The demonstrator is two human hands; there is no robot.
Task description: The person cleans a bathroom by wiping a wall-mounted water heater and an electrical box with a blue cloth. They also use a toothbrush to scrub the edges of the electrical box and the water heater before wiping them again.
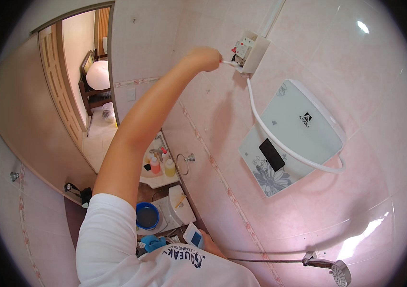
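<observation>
My left hand [205, 59], on the raised arm, grips a thin white tool [228, 62], perhaps a small brush. Its far end reaches the lower edge of an open wall box [256, 53], where a circuit breaker [244, 46] and dark wires show. A white cable [255, 111] runs down from this box and across the front of a wall-mounted water heater [305, 125]. Low in the picture, close to the shirt, my right hand [209, 244] holds a flat white piece with a blue rectangle [194, 236]; its fingers are partly hidden.
A washbasin [162, 181] bears pink and yellow bottles. Below it stands a toilet [185, 208] with a blue bucket [147, 216] on it. Blue cloth or gloves [153, 243] lie near the shirt. A shower head [340, 273] juts from the wall; a doorway opens at left.
</observation>
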